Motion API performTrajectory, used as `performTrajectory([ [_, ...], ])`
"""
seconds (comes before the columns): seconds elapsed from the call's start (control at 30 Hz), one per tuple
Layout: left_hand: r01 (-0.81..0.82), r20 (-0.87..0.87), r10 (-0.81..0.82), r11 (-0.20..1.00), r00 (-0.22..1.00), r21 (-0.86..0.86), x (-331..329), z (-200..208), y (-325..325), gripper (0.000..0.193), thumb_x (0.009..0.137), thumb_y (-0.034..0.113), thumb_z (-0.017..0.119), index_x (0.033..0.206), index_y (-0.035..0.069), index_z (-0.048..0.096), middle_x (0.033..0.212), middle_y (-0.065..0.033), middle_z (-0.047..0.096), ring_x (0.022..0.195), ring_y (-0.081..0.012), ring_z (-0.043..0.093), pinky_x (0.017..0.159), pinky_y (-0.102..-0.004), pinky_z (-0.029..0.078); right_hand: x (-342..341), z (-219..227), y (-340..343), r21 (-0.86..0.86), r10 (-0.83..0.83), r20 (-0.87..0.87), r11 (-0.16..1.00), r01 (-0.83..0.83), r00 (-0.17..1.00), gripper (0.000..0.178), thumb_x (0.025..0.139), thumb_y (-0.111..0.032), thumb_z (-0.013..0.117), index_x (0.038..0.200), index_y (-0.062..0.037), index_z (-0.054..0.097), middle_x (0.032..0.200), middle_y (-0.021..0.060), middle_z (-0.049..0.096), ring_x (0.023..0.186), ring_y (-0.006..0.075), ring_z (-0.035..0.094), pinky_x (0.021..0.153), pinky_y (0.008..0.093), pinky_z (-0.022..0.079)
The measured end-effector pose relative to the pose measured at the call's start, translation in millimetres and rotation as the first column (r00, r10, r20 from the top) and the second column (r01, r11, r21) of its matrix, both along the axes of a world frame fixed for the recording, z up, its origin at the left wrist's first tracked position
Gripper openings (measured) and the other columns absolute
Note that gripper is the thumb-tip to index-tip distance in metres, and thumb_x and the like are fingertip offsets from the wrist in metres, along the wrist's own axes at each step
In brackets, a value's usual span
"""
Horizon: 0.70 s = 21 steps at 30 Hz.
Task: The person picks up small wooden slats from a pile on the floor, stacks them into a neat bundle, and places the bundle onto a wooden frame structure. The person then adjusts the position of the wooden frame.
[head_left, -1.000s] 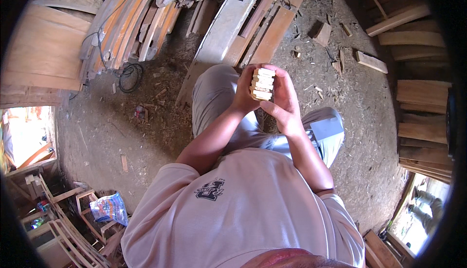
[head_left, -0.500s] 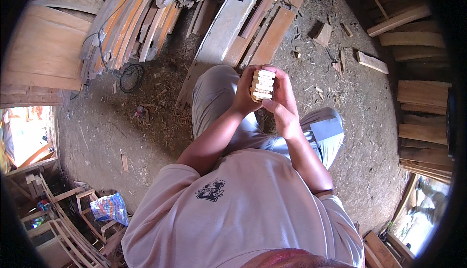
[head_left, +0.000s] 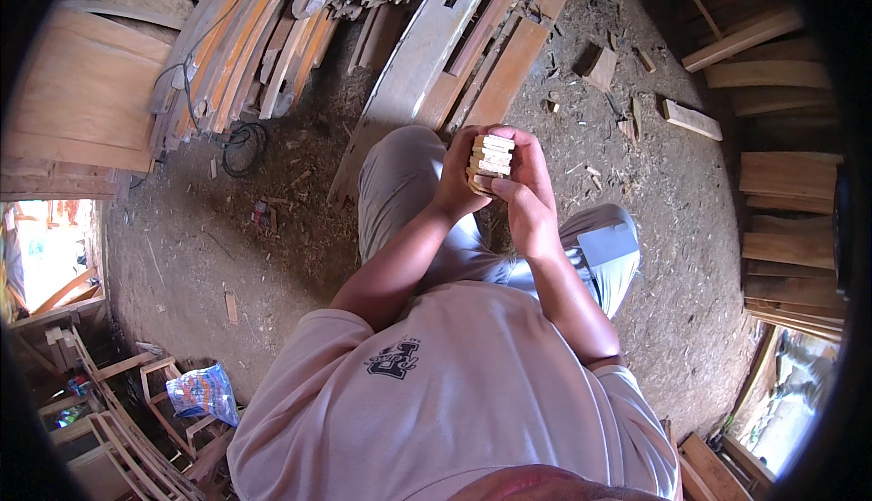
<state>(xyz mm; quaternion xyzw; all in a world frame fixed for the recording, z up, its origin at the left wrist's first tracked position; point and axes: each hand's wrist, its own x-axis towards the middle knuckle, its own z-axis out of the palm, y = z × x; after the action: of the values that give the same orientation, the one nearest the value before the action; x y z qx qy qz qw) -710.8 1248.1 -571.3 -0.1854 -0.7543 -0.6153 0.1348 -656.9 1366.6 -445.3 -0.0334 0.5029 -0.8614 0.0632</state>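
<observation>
A short stack of pale wooden pieces (head_left: 491,151), several small slats lying one on another, is held between both hands above my knees. My left hand (head_left: 458,179) wraps around the stack's left side, fingers curled. On the other side my right hand (head_left: 530,197) is closed around it, with the thumb pressing the near end of the lower pieces. The far ends of the fingers meet behind the stack and are partly hidden. A flat grey rectangle (head_left: 609,245) lies on my right thigh.
Long boards (head_left: 413,56) lie on the dirt floor ahead, beside a pile of stacked planks (head_left: 238,38) at the far left. A coiled cable (head_left: 243,148) rests near them. Offcuts (head_left: 692,119) are scattered at the right. Wooden frames and a plastic bag (head_left: 202,392) stand at the near left.
My right thumb has slid up onto the near end of the stack. Both hands have dropped very slightly in the picture, still holding the pieces.
</observation>
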Motion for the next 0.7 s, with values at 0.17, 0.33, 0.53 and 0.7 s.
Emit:
performTrajectory([
  [0.17,0.017,0.014,-0.018,0.999,1.0,0.027,0.7,-4.1,-0.7,0.061,0.074,0.015,0.09,0.123,0.005,0.053,0.111,-0.0115,0.065,0.102,-0.0271,0.068,0.088,-0.0387,0.055,-0.3,8.7,-2.2,0.004,-0.036,0.009,0.999,0.036,0.999,0.06,0.081,0.001,0.054,0.14,-0.0003,0.046,0.128,0.0098,0.056,0.119,0.019,0.056,0.105,0.0324,0.046],
  [0.33,0.067,0.036,-0.072,0.991,0.997,0.119,3.8,0.5,0.2,0.065,0.072,0.014,0.093,0.123,0.004,0.054,0.112,-0.0129,0.065,0.104,-0.0286,0.069,0.091,-0.0401,0.054,0.7,12.9,-14.6,0.04,-0.138,0.024,0.99,0.137,0.99,0.051,0.08,0.001,0.053,0.131,-0.0011,0.049,0.119,0.0082,0.056,0.111,0.0169,0.056,0.097,0.0296,0.046],
  [0.53,0.088,0.04,-0.097,0.978,0.994,0.188,5.7,6.2,-1.0,0.066,0.071,0.013,0.094,0.123,0.005,0.053,0.112,-0.0121,0.066,0.103,-0.0265,0.069,0.09,-0.0395,0.055,-1.0,14.1,-24.6,0.047,-0.197,0.031,0.98,0.196,0.98,0.047,0.079,0.0,0.051,0.126,-0.0019,0.05,0.116,0.0079,0.056,0.108,0.0162,0.055,0.095,0.0287,0.046],
  [0.7,0.083,0.002,-0.084,0.985,0.996,0.153,2.1,-0.2,-1.0,0.067,0.071,0.013,0.094,0.123,0.005,0.054,0.112,-0.0123,0.067,0.102,-0.0276,0.069,0.089,-0.04,0.055,-3.0,10.0,-20.6,0.033,-0.178,0.014,0.984,0.177,0.984,0.045,0.082,0.0,0.05,0.126,-0.002,0.051,0.115,0.0079,0.056,0.107,0.0159,0.055,0.095,0.0284,0.045],
])
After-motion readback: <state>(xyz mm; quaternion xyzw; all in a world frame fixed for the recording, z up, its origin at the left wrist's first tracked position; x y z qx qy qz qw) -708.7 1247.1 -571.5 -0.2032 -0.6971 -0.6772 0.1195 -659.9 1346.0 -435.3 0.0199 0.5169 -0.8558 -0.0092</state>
